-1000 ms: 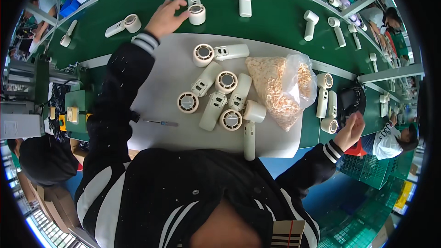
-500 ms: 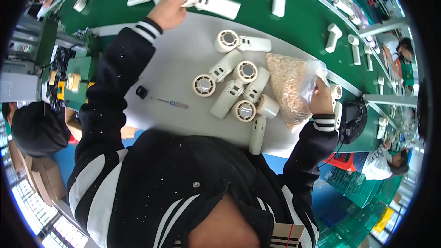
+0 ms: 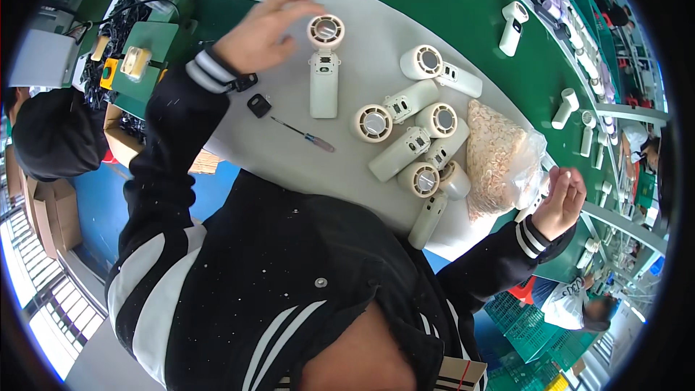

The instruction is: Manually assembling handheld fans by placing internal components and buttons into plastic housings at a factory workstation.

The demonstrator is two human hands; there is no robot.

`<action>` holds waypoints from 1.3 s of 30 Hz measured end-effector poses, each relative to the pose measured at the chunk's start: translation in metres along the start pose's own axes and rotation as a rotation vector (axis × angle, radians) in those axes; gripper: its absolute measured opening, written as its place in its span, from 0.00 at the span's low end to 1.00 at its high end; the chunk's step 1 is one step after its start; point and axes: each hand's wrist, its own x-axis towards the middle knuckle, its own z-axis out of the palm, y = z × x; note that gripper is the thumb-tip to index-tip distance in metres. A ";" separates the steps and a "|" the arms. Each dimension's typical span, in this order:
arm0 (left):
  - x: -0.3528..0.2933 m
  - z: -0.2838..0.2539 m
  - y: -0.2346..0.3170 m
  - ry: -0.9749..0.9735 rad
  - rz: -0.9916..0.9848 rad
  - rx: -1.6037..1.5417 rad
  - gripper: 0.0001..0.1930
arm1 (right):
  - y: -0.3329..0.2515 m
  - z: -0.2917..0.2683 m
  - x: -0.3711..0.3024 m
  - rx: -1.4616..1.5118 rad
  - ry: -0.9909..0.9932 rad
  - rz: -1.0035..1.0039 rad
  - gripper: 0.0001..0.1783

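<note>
My left hand [image 3: 262, 35] is open, fingers stretched beside the round head of a white handheld fan [image 3: 323, 87]. That fan lies on the grey work surface [image 3: 282, 163], its head away from me. My right hand [image 3: 562, 204] is closed in a pinch just right of the clear plastic bag [image 3: 499, 163], which is full of small pale pieces. A tiny pale piece shows at its fingertips, too small to name. Between the hands lies a cluster of several white fans [image 3: 399, 153], some overlapping. A screwdriver [image 3: 308, 136] and a small black block [image 3: 258, 106] lie nearer the left arm.
Beyond the grey surface runs a green conveyor belt [image 3: 427, 0] with more fans, one of them [image 3: 512, 29] at the far right. A green fixture [image 3: 148, 65] stands at the left. A person in a black cap [image 3: 58, 134] is at the left, others at the right.
My left hand has brought a fan from the belt's edge onto the grey surface and let go. My right hand has come out of the bag's mouth and moved right. The view has shifted.
</note>
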 end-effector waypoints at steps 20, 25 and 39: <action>-0.081 -0.013 -0.006 -0.105 -0.284 0.375 0.15 | 0.008 0.270 -0.073 0.219 -1.117 0.409 0.07; -0.059 0.007 0.008 0.112 -0.328 0.195 0.17 | 0.014 0.278 -0.075 -0.067 -1.234 0.185 0.04; -0.045 0.042 0.031 0.421 -0.448 -0.557 0.17 | 0.023 0.296 -0.089 -0.209 -1.034 -0.218 0.07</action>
